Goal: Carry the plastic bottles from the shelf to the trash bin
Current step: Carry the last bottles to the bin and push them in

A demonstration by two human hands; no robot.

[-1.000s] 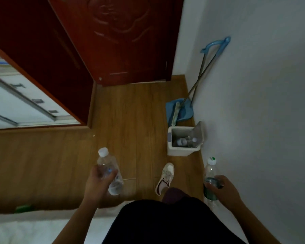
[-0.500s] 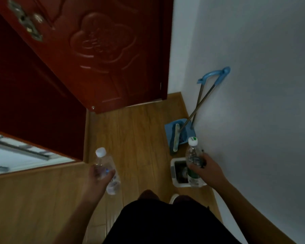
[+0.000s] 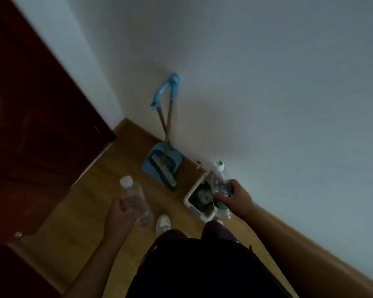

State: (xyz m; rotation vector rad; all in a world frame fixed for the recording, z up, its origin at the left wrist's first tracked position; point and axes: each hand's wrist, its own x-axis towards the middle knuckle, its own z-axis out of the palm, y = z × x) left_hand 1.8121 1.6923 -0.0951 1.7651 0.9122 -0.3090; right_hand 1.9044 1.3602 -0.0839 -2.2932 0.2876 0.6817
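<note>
The right hand [image 3: 235, 197] is wrapped tight around a plastic bottle with a green label [image 3: 219, 188] and a white cap. It holds the bottle upright, right over the open white trash bin [image 3: 195, 206]. The bin sits on the wood floor [image 3: 91, 203] by the white wall [image 3: 267, 82], under that hand. More bottles lie inside it, but they look blurry.

The left hand [image 3: 121, 214] is closed around a clear plastic bottle [image 3: 136, 203] with a white cap. This bottle leans a little and is off to the left of the bin, well apart from it.

Past the right hand, a blue dustpan [image 3: 159, 160] and a broom [image 3: 164, 166] lean on the wall. A white shoe [image 3: 163, 224] shows between the hands. A dark red door [image 3: 37, 125] is past the left hand.
</note>
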